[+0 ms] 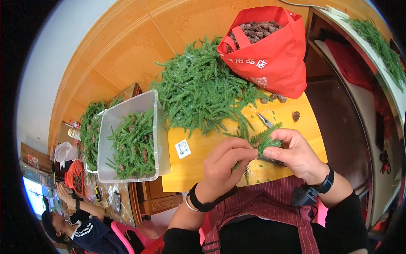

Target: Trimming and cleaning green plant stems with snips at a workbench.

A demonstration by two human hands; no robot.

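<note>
Close to the table's near edge, my left hand (228,163) and my right hand (298,154) meet on an artificial pine sprig (265,137). The fingers of both hands pinch it, and its green needles stick out above and below them. Whether a pine cone is between the fingertips I cannot see. Just beyond my hands lie pliers (265,120), their metal jaws showing. A dark flat thing under my right fingers is mostly hidden. A loose pine cone (296,115) sits to the right of the pliers.
A heap of green sprigs (196,91) covers the yellow table's (179,175) far side. Behind it stands a red bag (279,63) of pine cones. At left are a clear plastic box (157,144) holding sprigs with cones, a white label (182,149), and a seated person (91,230).
</note>
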